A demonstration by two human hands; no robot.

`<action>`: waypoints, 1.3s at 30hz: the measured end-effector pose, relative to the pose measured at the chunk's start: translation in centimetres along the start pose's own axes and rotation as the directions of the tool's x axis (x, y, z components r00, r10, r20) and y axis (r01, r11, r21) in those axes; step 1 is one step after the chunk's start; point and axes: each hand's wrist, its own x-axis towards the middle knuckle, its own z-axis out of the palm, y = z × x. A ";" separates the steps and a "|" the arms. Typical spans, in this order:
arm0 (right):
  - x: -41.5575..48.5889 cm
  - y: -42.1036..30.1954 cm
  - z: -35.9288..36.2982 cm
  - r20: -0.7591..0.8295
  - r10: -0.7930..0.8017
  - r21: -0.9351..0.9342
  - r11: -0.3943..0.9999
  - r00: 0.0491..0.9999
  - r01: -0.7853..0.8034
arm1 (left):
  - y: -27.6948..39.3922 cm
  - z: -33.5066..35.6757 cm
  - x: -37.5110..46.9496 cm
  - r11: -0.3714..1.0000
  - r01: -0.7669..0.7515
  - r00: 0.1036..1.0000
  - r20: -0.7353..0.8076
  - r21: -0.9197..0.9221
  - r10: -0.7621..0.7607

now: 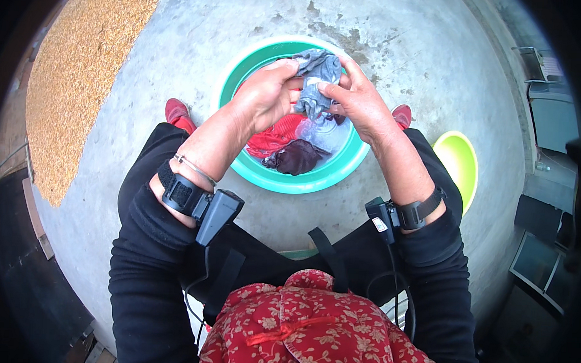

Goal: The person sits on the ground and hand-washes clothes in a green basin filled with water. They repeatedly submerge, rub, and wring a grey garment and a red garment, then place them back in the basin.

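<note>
A wet grey-blue cloth (319, 69), perhaps a small garment, is held up above a turquoise plastic basin (290, 184). My left hand (270, 92) grips its left side, with the thumb at the upper edge. On the other side, my right hand (353, 97) pinches the cloth between thumb and fingers. Below, cloudy water (326, 135) fills part of the basin. In it lie a red ribbed cloth (277, 135) and a dark maroon cloth (295, 157). My hands hide the basin's far inside.
A lime-green basin (456, 163) stands on the concrete floor (179, 57) beside my right leg. Yellow grain (88, 73), probably corn, is spread at the left. Cables hang from devices (221, 215) strapped to my forearms. Window frames (537, 262) line the right side.
</note>
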 end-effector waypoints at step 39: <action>1.8 1.6 -0.7 -0.166 -0.155 -0.047 0.988 0.974 0.149 | -0.3 0.4 0.4 0.992 -0.013 0.970 -0.240 0.125 0.043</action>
